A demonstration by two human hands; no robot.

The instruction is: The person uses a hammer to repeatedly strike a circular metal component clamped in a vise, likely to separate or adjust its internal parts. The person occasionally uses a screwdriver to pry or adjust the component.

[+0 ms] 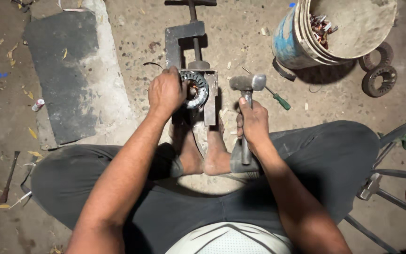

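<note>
I sit on the ground with my feet against a metal screw clamp (182,37). My left hand (166,91) grips a round motor stator (197,89) with copper windings, seated in the clamp's jaw. My right hand (253,123) is closed around the metal handle of a hammer (247,84), whose steel head points up just right of the clamp. The two hands are about a hand's width apart.
A green-handled screwdriver (278,98) lies right of the hammer head. Stacked buckets (306,37) with scrap parts stand at the upper right, two ring-shaped parts (379,81) beside them. A dark slab (64,70) lies left; hand tools (9,176) at far left; metal frame (391,188) right.
</note>
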